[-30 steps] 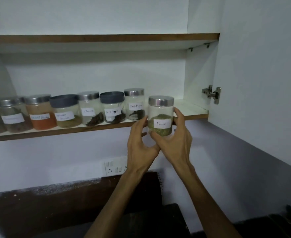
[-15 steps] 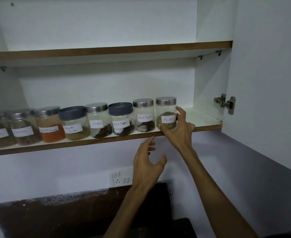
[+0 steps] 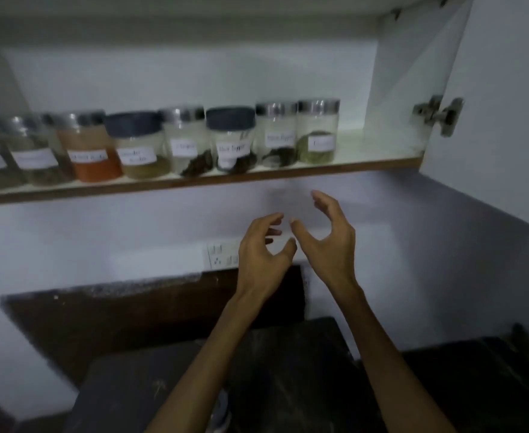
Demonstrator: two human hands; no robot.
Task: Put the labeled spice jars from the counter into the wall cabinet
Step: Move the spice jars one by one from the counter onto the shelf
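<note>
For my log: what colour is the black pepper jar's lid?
Dark grey-blue lid, head view.

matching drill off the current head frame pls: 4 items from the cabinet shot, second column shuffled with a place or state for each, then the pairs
Things:
1. green-spice jar
2. orange-powder jar
3. right hand
4. cabinet hinge

Places or states:
A. on the inner face of the open door, at the right
B. below the shelf, fingers loosely curled, holding nothing
C. last in the row, at its right end
D. on the shelf, left of a dark-lidded jar

Pairs: 1-C, 2-D, 3-B, 4-A
</note>
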